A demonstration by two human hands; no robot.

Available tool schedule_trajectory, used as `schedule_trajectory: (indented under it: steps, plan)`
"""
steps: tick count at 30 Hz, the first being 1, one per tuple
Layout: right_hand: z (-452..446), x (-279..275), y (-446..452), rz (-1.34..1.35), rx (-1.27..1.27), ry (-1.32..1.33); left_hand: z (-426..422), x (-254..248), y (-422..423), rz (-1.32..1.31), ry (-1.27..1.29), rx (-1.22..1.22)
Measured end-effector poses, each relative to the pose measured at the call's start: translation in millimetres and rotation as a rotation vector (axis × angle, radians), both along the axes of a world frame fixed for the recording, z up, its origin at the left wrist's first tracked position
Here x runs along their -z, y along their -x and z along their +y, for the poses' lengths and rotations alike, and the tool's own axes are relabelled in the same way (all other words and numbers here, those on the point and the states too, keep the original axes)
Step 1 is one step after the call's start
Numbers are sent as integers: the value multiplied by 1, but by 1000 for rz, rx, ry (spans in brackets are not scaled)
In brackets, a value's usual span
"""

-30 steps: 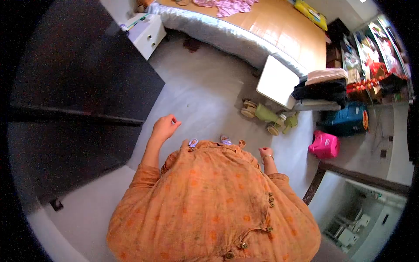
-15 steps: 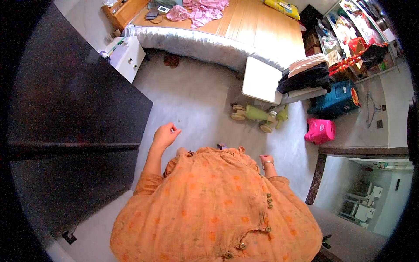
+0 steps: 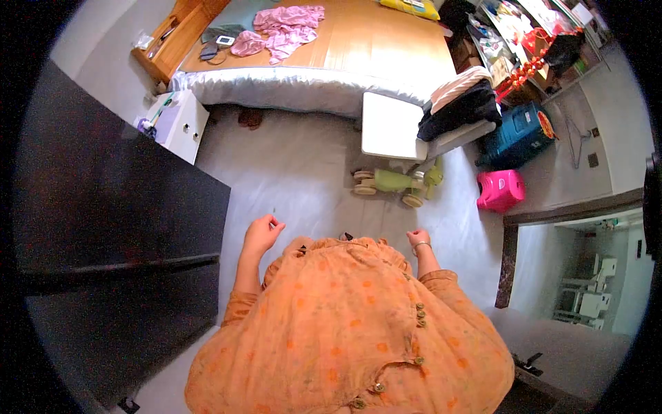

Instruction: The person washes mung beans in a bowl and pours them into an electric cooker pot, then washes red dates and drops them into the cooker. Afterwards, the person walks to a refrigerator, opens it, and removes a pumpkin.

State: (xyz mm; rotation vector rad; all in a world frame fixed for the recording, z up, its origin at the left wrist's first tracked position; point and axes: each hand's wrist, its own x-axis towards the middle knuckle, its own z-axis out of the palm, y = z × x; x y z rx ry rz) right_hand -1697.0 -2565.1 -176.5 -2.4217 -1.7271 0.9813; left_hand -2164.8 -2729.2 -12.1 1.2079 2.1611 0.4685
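Observation:
My left hand (image 3: 262, 233) hangs in front of me over the grey floor (image 3: 303, 210), its fingers curled in toward the thumb. A pale spot shows at the fingertips, too small to name. Just past that hand, a tiny green bit (image 3: 274, 210) lies on the floor. On the other side, my right hand (image 3: 418, 239) is loosely curled, with a bracelet (image 3: 423, 243) at the wrist; the inside of its grip is hidden. Neither hand touches the furniture. The orange patterned shirt (image 3: 345, 310) I wear covers the lower middle of the view.
A dark cabinet (image 3: 124, 207) stands at left, beside a white drawer unit (image 3: 187, 127). Ahead are the bed (image 3: 372, 41), a white-topped table (image 3: 392, 127) and a green ride-on toy (image 3: 393, 181). A pink stool (image 3: 501, 191), a blue suitcase (image 3: 518, 136) and a doorway (image 3: 509, 265) are at right.
The view has turned and shifted, so the bed, table and toy sit farther left in it. My right hand is slightly higher in view, my left lower; both remain curled.

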Motion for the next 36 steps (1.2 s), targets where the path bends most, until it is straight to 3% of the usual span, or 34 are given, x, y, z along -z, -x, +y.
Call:
schedule_trajectory:
  steps: [4, 9, 11, 15, 18, 20, 24, 27, 30, 33, 36]
  plan:
    - [-23, -2, -20, -16, 87, -6, 14, 1, -12, 4, -28, 50]
    - [-54, -25, -41, -28, 233, 184, 31, -7, -27, 7, -32, 133]
    - [-64, 9, -63, -23, 269, 177, 36, -10, -33, 34, -32, 178]
    - [-75, 16, -76, -32, 307, 296, 44, -8, -41, 11, -36, 241]
    - [-83, -10, -62, -79, 233, 140, 57, -4, -45, 19, -41, 361]
    - [-91, 18, -71, -109, 226, 121, 66, 5, -49, 11, -42, 389]
    - [-118, 17, -80, -62, 414, 170, 91, 18, -72, 14, -72, 604]
    - [-155, 1, -89, 5, 534, 219, 106, -3, -97, 1, -45, 637]
    - [-197, 35, -105, -38, 626, 185, 121, -13, -115, -11, -73, 707]
    - [-224, 1, -106, -76, 741, 303, 127, -17, -129, 7, -84, 725]
    - [-239, 11, -122, -74, 726, 367, 135, -18, -145, 40, -87, 763]
